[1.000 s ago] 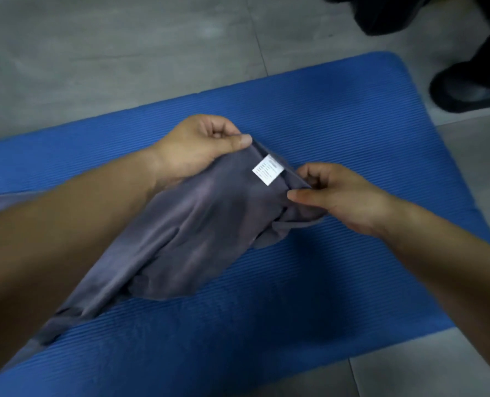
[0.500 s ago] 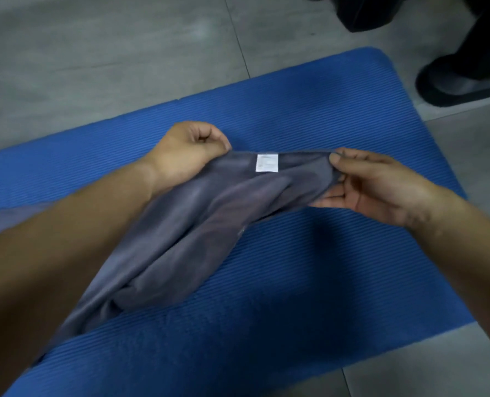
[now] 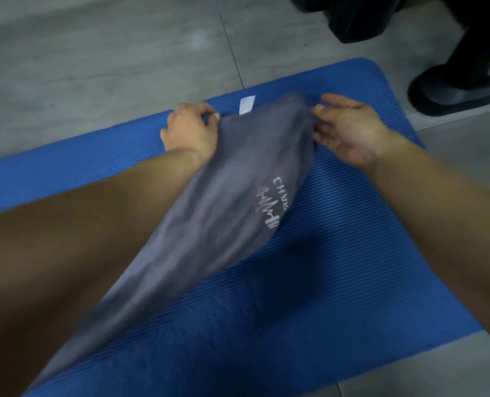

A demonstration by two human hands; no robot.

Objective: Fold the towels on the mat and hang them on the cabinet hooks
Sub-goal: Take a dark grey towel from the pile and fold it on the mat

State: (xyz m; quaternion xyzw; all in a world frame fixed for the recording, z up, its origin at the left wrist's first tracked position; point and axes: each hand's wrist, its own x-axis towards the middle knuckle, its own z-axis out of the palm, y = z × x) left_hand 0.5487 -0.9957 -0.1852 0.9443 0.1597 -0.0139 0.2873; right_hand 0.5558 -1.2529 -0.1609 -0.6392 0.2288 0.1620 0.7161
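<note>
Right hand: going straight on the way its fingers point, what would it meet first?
The grey towel: the right hand points leftward and its fingers pinch the far corner. Past that come the white label, then the left hand, though depth is unclear.

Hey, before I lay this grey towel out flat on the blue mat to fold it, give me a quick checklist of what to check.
1. Left hand pinches one far corner of the grey towel: ok.
2. Right hand pinches the other far corner: ok, though blurred.
3. Far edge pulled straight between the hands: ok.
4. Towel body spread flat: not ok, it is bunched narrow and creased.
5. Near end of the towel: cannot tell, it runs under the left forearm.
6. Bare blue mat beside the towel to lay it on: ok.
</note>
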